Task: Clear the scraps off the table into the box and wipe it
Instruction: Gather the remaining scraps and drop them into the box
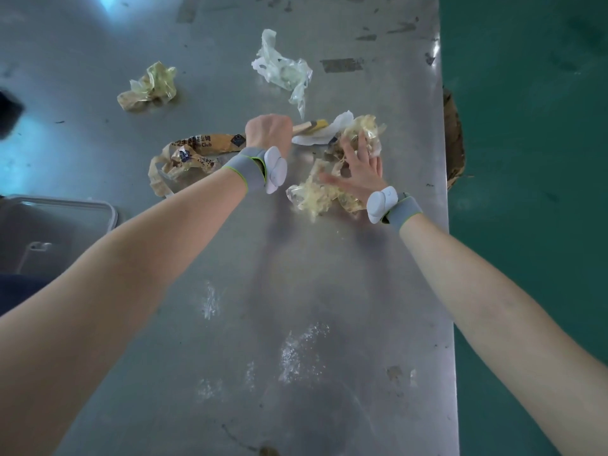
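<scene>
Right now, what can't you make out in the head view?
- Left hand: fist on a brush handle; its fingers are out of sight.
- Brush head: covered by white scrap.
- Clear box: cut off by the left edge; contents unclear.
- Scraps under right hand: motion-blurred.

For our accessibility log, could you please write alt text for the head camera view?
The left hand grips a brush while the right hand presses on crumpled yellowish tape scraps on a metal table. More scraps lie farther off; a clear box sits at left.
</scene>
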The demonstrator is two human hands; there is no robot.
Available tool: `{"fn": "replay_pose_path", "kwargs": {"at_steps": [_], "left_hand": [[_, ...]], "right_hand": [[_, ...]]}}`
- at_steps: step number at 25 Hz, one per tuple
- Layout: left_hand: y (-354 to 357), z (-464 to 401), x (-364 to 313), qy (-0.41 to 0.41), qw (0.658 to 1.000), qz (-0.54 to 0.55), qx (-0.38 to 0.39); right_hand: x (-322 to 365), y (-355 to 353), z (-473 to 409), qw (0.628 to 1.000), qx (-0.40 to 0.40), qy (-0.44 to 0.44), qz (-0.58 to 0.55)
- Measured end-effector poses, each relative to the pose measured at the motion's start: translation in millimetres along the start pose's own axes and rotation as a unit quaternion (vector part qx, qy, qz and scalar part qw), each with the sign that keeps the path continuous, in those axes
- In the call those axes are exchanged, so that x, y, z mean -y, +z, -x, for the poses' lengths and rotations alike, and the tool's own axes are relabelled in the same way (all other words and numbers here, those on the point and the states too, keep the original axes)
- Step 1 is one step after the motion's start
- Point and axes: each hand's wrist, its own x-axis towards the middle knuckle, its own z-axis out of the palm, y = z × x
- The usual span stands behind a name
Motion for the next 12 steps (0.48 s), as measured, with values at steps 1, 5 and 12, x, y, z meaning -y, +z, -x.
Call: {"fn": "replay_pose_path", "kwargs": {"at_steps": [1, 5, 12], "left_hand": [[2.2, 0.6, -1.9, 0.014, 1.0, 0.0, 0.008], [4.0, 10.8, -2.6, 0.05, 0.999, -0.001, 0.02], [14.7, 39.6, 4.9, 0.108, 0.994, 0.013, 0.032]], "right_hand": [[-1.0, 1.9, 2.6, 1.0, -0.002, -0.015, 0.025], [-3.2, 8.2, 4.6, 0.998, -0.03, -0.038, 0.044], [-2.2, 23.5, 7.2, 0.992, -0.098, -0.052, 0.059]]}}
